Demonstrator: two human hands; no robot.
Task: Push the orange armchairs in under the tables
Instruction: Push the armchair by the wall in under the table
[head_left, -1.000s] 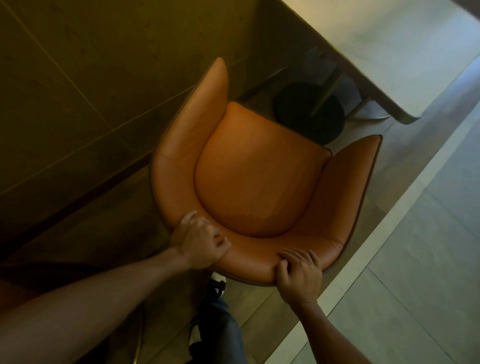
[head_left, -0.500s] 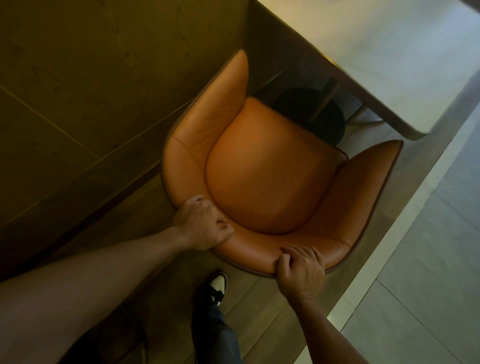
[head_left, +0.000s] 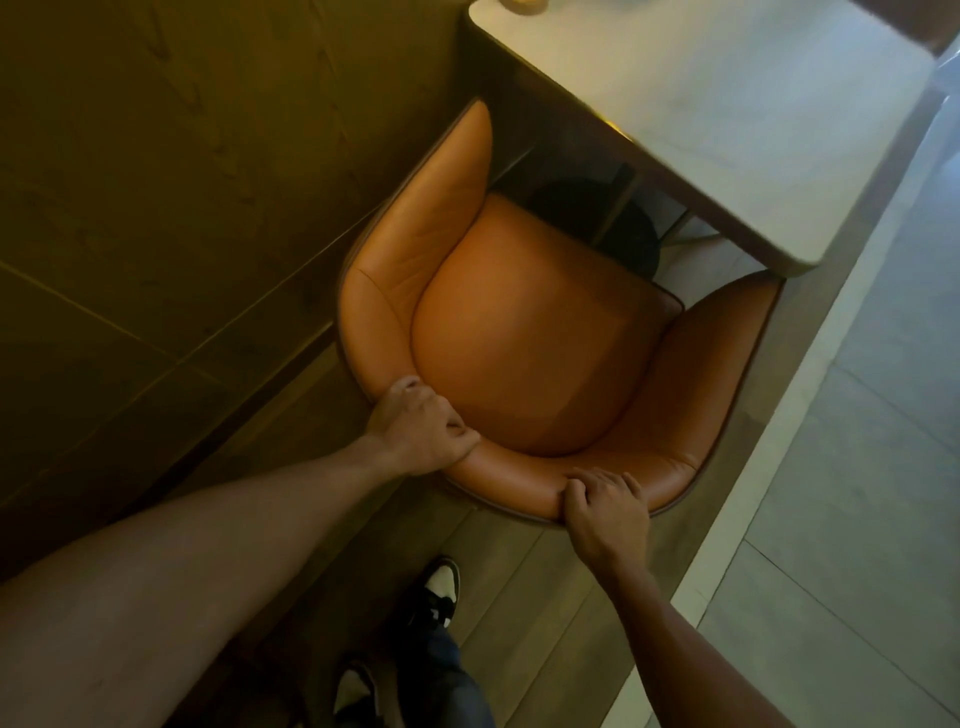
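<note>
An orange leather armchair (head_left: 524, 338) stands in front of me, its open side facing a pale-topped table (head_left: 737, 130) at the upper right. The seat's front edge reaches the table's near edge, and the left armrest tip lies beside the table's corner. My left hand (head_left: 421, 431) is clenched over the backrest rim at its left curve. My right hand (head_left: 605, 504) grips the same rim further right, fingers curled over the top.
A dark wood-panelled wall (head_left: 182, 208) runs close along the chair's left side. The table's round black base (head_left: 618, 228) shows under the tabletop. My foot in a black-and-white shoe (head_left: 439, 592) stands just behind the chair. Grey floor tiles (head_left: 857, 493) spread to the right.
The armchair has slid forward towards the table with both hands on its backrest. The seat front now meets the table edge and more tabletop shows. My foot has stepped after it.
</note>
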